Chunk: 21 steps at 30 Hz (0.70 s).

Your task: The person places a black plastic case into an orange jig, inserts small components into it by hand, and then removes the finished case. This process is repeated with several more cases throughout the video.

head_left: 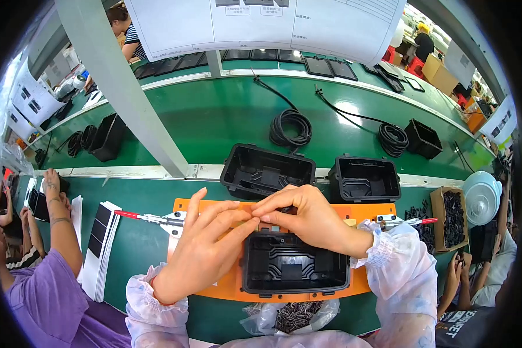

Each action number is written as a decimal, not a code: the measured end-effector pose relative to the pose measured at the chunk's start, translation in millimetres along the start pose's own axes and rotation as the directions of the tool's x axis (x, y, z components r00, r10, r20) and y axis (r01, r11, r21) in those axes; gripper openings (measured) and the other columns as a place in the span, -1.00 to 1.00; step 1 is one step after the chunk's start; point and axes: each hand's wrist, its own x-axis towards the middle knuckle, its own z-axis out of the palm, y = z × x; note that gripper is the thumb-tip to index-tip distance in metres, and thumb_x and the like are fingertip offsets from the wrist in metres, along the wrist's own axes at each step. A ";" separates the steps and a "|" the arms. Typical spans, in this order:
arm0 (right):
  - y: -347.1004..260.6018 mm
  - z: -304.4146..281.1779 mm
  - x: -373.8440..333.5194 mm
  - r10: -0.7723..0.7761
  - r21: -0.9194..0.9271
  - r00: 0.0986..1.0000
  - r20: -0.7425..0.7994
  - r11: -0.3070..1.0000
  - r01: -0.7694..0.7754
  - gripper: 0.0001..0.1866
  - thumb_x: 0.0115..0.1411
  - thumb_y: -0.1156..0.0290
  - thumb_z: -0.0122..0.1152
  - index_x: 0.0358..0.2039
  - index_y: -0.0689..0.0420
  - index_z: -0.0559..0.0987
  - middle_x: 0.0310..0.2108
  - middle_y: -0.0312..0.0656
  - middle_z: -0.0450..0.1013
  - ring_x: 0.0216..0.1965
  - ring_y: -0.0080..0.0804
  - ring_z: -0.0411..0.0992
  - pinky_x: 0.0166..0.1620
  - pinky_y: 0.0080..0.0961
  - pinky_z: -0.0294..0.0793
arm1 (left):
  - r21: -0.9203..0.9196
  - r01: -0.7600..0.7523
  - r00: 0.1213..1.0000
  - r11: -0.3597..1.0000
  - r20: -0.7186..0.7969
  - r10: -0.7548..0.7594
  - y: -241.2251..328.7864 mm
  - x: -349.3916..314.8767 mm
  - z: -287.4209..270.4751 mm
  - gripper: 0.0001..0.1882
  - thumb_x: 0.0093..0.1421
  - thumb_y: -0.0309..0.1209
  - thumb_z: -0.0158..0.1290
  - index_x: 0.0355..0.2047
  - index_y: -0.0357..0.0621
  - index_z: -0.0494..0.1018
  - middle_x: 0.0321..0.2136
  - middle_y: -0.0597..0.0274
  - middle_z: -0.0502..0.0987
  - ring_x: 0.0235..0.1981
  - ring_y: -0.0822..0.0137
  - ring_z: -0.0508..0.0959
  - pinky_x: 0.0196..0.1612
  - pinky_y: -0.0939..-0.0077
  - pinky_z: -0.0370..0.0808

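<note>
My left hand [209,243] and my right hand [316,220] meet fingertip to fingertip just beyond the far rim of a black plastic box [296,289]. Both thumbs and forefingers are pinched together, while the other left fingers stay partly stretched. A small dark piece shows under the right fingers, too hidden to name. The open-topped box, with moulded ribs inside, sits on an orange fixture [359,284]. A toggle clamp with a red handle [127,214] is at the fixture's left, and another red-handled clamp [409,222] at its right.
Two black boxes [267,168] [365,180] stand beyond the fixture. Coiled black cables [290,127] lie on the green bench. A bag of screws [298,316] lies in front. To the right, a cardboard box [446,220] holds black parts. People work on both sides; a purple-sleeved person [46,290] sits left.
</note>
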 end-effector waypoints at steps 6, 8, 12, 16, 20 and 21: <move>-12.5 -5.4 0.0 0.207 0.076 0.974 -0.097 0.977 -0.200 -0.91 0.29 0.58 0.31 -0.24 0.24 0.73 -0.27 -0.26 0.53 -0.40 -0.55 0.57 -0.38 -0.67 0.56 | 0.003 0.003 1.000 1.000 -0.003 -0.003 -1.1 -1.1 -0.5 -0.57 0.05 -0.68 0.17 -0.05 -0.09 0.63 -0.10 0.28 0.62 0.08 0.13 0.56 0.31 -0.29 0.18; -14.1 -8.9 1.2 0.205 0.106 0.977 -0.065 0.974 -0.198 -0.91 0.28 0.58 0.33 -0.23 0.22 0.74 -0.27 -0.28 0.50 -0.40 -0.54 0.57 -0.41 -0.71 0.55 | 0.007 0.002 1.000 1.000 -0.002 -0.002 -1.4 -2.2 -1.4 -0.57 0.04 -0.68 0.16 -0.05 -0.09 0.63 -0.09 0.28 0.62 0.08 0.13 0.56 0.31 -0.28 0.18; -10.2 -5.0 1.0 0.176 0.116 0.984 0.028 0.977 -0.178 -0.89 0.26 0.55 0.37 -0.21 0.20 0.76 -0.31 -0.27 0.54 -0.42 -0.59 0.55 -0.43 -0.70 0.52 | 0.009 -0.007 1.000 1.000 -0.003 0.007 -1.0 -2.7 -2.7 -0.58 0.05 -0.68 0.16 -0.05 -0.09 0.63 -0.10 0.27 0.62 0.08 0.13 0.56 0.31 -0.28 0.18; -15.8 -5.9 6.0 0.124 0.005 0.991 0.053 0.992 -0.125 -0.88 0.23 0.54 0.40 -0.21 0.19 0.77 -0.37 -0.29 0.59 -0.44 -0.62 0.54 -0.38 -0.67 0.52 | 0.001 -0.015 1.000 1.000 -0.005 0.015 1.8 -2.2 -4.5 -0.57 0.06 -0.67 0.16 -0.04 -0.09 0.63 -0.11 0.27 0.62 0.08 0.13 0.56 0.31 -0.29 0.18; 1.1 -11.0 10.8 0.309 0.179 0.949 0.059 0.932 -0.315 -0.87 0.23 0.54 0.41 -0.21 0.21 0.76 -0.40 -0.28 0.63 -0.45 -0.64 0.54 -0.35 -0.66 0.54 | 0.006 -0.010 1.000 1.000 0.004 0.010 0.9 -2.6 -3.8 -0.57 0.06 -0.67 0.16 -0.04 -0.09 0.63 -0.11 0.27 0.62 0.07 0.13 0.56 0.31 -0.29 0.18; 1.1 -13.1 11.1 0.330 0.240 0.941 0.070 0.910 -0.337 -0.87 0.23 0.53 0.41 -0.20 0.22 0.76 -0.42 -0.28 0.64 -0.44 -0.65 0.54 -0.34 -0.66 0.55 | 0.007 -0.012 1.000 1.000 -0.001 0.012 0.4 -3.1 -4.2 -0.57 0.06 -0.67 0.16 -0.03 -0.09 0.63 -0.11 0.27 0.62 0.07 0.14 0.56 0.31 -0.29 0.18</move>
